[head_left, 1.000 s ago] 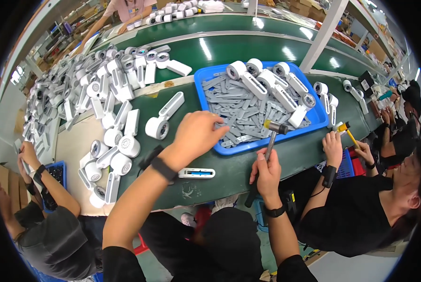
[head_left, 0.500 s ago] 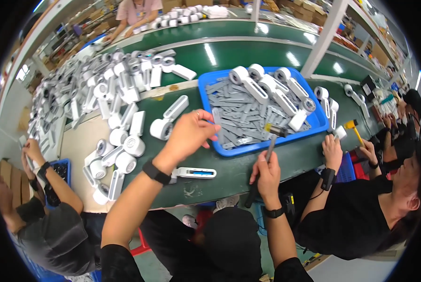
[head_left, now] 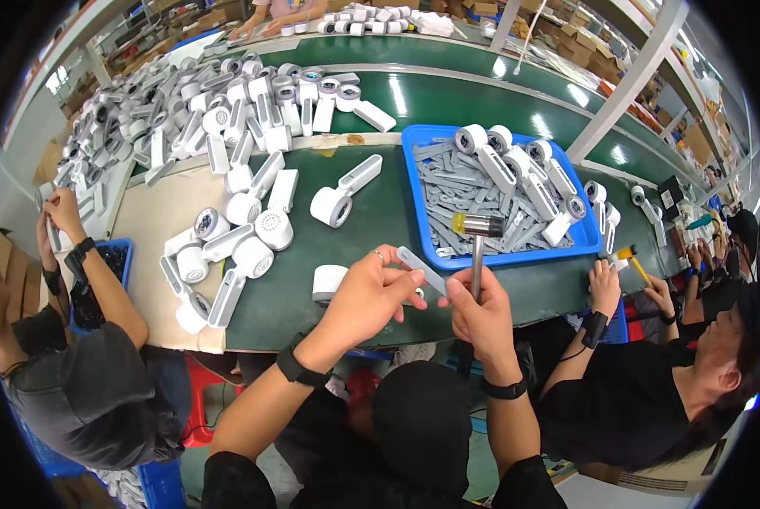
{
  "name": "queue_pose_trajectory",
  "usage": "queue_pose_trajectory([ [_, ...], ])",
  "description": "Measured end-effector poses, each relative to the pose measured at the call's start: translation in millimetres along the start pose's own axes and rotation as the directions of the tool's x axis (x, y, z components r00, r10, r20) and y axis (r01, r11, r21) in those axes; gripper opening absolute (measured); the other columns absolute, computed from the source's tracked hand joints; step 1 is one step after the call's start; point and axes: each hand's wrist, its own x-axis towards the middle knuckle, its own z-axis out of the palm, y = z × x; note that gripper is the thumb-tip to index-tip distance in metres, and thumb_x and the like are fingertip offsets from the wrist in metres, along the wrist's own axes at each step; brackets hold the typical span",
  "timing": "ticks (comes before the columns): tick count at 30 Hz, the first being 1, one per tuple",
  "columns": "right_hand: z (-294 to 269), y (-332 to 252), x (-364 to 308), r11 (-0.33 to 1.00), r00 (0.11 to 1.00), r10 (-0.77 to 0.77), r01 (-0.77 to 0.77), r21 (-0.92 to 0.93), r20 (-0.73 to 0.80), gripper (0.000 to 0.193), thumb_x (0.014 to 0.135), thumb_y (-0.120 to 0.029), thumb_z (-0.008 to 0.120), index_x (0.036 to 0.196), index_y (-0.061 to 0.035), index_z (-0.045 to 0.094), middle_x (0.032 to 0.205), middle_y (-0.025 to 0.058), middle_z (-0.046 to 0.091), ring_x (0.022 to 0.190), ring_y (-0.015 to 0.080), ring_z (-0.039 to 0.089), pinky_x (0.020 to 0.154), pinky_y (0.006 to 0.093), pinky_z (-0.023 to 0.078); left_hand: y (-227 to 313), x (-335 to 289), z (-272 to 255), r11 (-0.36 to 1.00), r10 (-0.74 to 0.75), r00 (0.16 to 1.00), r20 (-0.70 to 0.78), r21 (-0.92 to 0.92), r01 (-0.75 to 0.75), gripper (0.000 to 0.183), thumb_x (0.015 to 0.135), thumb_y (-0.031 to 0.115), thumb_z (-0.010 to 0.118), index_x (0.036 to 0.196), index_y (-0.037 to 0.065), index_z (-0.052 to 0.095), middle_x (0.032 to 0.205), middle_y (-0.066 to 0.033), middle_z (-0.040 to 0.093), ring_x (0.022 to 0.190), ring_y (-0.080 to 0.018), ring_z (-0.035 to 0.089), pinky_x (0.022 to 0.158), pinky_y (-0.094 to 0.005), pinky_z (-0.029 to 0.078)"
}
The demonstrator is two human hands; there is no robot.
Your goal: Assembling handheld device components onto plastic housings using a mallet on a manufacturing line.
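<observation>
Between the fingers of my left hand (head_left: 364,297) is a long, flat grey plastic strip (head_left: 420,270), held at a slant. The thumb of my right hand (head_left: 483,318) touches its lower end. That same right hand is wrapped round the handle of a mallet (head_left: 478,227), which stands head up with one amber and one dark face. Behind my left hand, a white handheld fan (head_left: 329,280) lies on the table, its middle part hidden. Beyond both hands sits a blue tray (head_left: 516,261) with many grey strips and several fans on top.
One white fan (head_left: 332,206) lies left of the tray, and several more rest on a beige board (head_left: 155,220). A large pile of fans (head_left: 218,114) covers the far left. Co-workers sit close on both sides; the right one holds a yellow mallet (head_left: 626,253). A metal post (head_left: 630,81) rises behind.
My left hand has moved from beside the tray toward my right hand and now holds a grey strip. The mallet is more upright. The view has shifted, so the table appears farther right.
</observation>
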Motion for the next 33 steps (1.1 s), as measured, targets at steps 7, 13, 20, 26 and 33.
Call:
queue_pose_trajectory([
  [7,-21,11,4,0.998,0.995,-0.031,0.025,-0.059,-0.097,0.016,0.104,-0.012,0.064,0.113,-0.0003,0.058,0.088,0.0069,0.066,0.045,0.0021,0.039,0.038,0.0200,0.028,-29,-34,-68,0.458,0.523,0.852,-0.028,0.852,-0.253,0.067,0.081,0.021,0.088,0.139,0.013,0.055,0.130,-0.0159,0.057,0.122,-0.0302,0.059,0.093,-0.0397,0.055],
  [13,-34,38,16,1.000,0.999,0.021,-0.020,0.023,-0.044,0.018,0.104,-0.010,0.063,0.118,0.0003,0.059,0.092,0.0058,0.065,0.045,0.0020,0.039,0.038,0.0199,0.029,-72,-29,-78,0.576,0.489,0.871,-0.048,0.768,-0.280,0.079,0.068,0.009,0.094,0.137,0.012,0.055,0.149,-0.0159,0.030,0.132,-0.0369,0.050,0.106,-0.0450,0.049],
  [20,-39,55,17,0.999,0.997,-0.044,0.045,0.019,-0.056,0.018,0.105,-0.011,0.062,0.117,0.0011,0.057,0.091,0.0064,0.064,0.045,0.0031,0.038,0.037,0.0212,0.029,-42,-20,-70,0.638,0.365,0.903,-0.228,0.767,-0.064,0.065,0.075,0.023,0.088,0.128,0.003,0.055,0.126,-0.0224,0.056,0.111,-0.0360,0.065,0.095,-0.0415,0.053],
  [26,-41,57,15,0.996,0.994,-0.079,0.082,0.034,-0.076,0.015,0.106,-0.012,0.060,0.113,0.0007,0.057,0.089,0.0067,0.063,0.044,0.0044,0.038,0.036,0.0222,0.028,-22,4,-73,0.604,-0.007,0.946,-0.324,0.753,0.262,0.068,0.086,0.057,0.073,0.110,-0.005,0.068,0.107,-0.0240,0.070,0.094,-0.0389,0.071,0.083,-0.0447,0.056],
  [33,-39,43,14,0.998,0.992,0.007,0.001,0.063,-0.125,0.013,0.104,-0.012,0.063,0.108,-0.0005,0.058,0.080,0.0051,0.061,0.041,0.0044,0.035,0.036,0.0225,0.026,-40,-3,-54,0.388,0.354,0.863,-0.360,0.896,0.215,0.058,0.089,0.049,0.076,0.114,-0.003,0.069,0.139,-0.0231,0.056,0.116,-0.0392,0.064,0.098,-0.0457,0.052],
])
